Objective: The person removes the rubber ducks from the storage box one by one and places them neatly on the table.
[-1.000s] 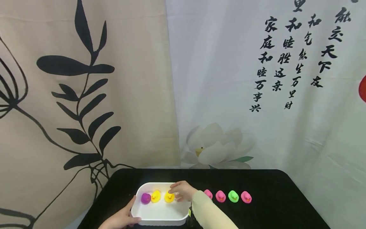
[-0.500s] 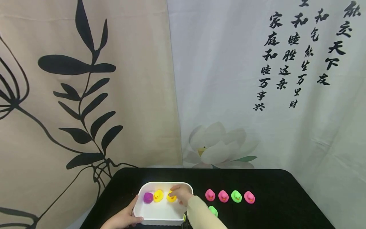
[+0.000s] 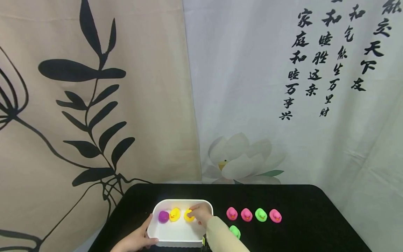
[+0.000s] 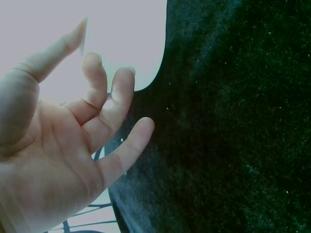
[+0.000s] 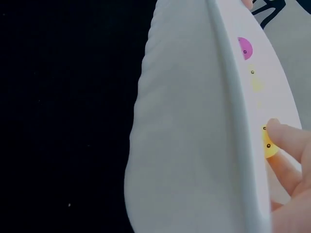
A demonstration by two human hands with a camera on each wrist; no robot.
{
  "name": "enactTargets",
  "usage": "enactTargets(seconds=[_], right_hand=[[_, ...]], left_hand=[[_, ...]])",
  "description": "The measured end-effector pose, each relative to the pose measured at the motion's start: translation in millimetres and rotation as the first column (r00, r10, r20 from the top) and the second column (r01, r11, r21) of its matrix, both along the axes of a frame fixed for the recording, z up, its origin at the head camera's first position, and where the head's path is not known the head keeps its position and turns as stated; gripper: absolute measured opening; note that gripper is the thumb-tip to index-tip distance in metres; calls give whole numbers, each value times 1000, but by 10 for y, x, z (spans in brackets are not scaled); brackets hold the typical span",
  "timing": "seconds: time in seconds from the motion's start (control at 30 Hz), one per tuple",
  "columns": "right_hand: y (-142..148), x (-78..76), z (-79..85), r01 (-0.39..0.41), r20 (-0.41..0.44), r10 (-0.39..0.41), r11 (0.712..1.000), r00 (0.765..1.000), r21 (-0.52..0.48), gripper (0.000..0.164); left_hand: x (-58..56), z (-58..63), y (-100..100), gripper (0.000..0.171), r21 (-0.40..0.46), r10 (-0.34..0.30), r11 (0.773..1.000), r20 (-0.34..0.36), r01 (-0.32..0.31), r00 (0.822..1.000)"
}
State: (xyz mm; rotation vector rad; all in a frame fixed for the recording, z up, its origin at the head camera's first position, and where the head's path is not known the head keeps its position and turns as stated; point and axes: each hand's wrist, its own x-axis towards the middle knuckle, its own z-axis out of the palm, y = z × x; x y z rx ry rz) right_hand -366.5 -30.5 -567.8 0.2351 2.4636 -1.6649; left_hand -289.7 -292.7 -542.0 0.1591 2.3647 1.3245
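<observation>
A white plastic tray stands on the black tabletop, its left side gripped by my left hand. In the left wrist view the thumb lies on the rim of the tray and the other fingers are bent at its side. My right hand reaches into the tray and pinches a yellow toy duck at the right of the row. The right wrist view shows fingertips on that yellow duck, which is partly covered. Left of it sit another yellow duck and a round purple toy.
Right of the tray, a row holds a pink duck, a second pink duck, a green duck and a third pink duck. Another green duck lies nearer, partly behind the right sleeve. A printed curtain hangs behind.
My right hand has come down onto the right yellow duck and taken hold of it. The sleeve has shifted, uncovering the nearer green duck. The left hand stays on the tray.
</observation>
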Motion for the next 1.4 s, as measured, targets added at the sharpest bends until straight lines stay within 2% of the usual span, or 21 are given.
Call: enactTargets(seconds=[0.2, 0.47, 0.57, 0.83, 1.03, 1.2, 1.33, 1.4], right_hand=[[25, -7, 2, -11, -23, 12, 1000, 1000, 29, 21], [21, -72, -26, -66, -33, 67, 997, 997, 37, 21], [12, -84, 20, -87, -41, 88, 996, 995, 35, 21], [3, -100, 199, -159, -64, 156, 986, 986, -57, 23], [64, -71, 375, -250, -113, 238, 963, 965, -102, 25], [133, -79, 457, -285, -126, 270, 951, 955, -122, 40], [197, -96, 460, -289, -120, 276, 951, 954, -112, 58], [242, -104, 461, -298, -118, 286, 949, 951, -101, 60]], left_hand=[[13, 27, 23, 103, -7, 9, 1000, 2, -9, 1000], [14, 31, 33, 102, 8, 24, 1000, 25, -24, 999], [5, 24, 32, 102, 2, 20, 1000, 15, -20, 1000], [-2, 15, 28, 102, -2, 30, 1000, 20, -30, 999], [-2, 19, 30, 103, -16, 44, 999, 19, -43, 999], [3, 34, 30, 103, 1, 45, 999, 31, -46, 998], [2, 31, 28, 103, 19, 37, 999, 42, -38, 998], [1, 27, 29, 104, 29, 31, 999, 46, -33, 998]])
